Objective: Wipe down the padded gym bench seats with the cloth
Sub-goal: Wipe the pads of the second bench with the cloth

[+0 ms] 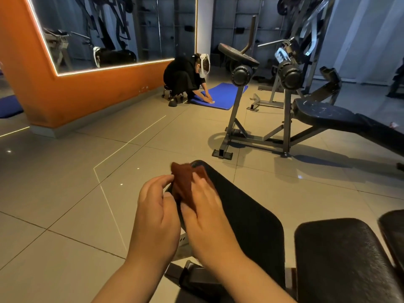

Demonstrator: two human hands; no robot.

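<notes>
In a tiled gym, the cloth (182, 184) lies on the pad's (244, 213) far end, centre frame. The left hand (157, 208) pinches its edge; the right hand (206, 208) presses it with straight fingers (202, 182). Bunched, it may slip off.

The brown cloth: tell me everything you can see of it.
The cloth is rust-brown, soft-looking, bunched into folds with one corner sticking up. It lies at the far end of the black padded bench seat. The left hand pinches its left edge; the right hand rests on its right side, fingers fairly straight.
</notes>
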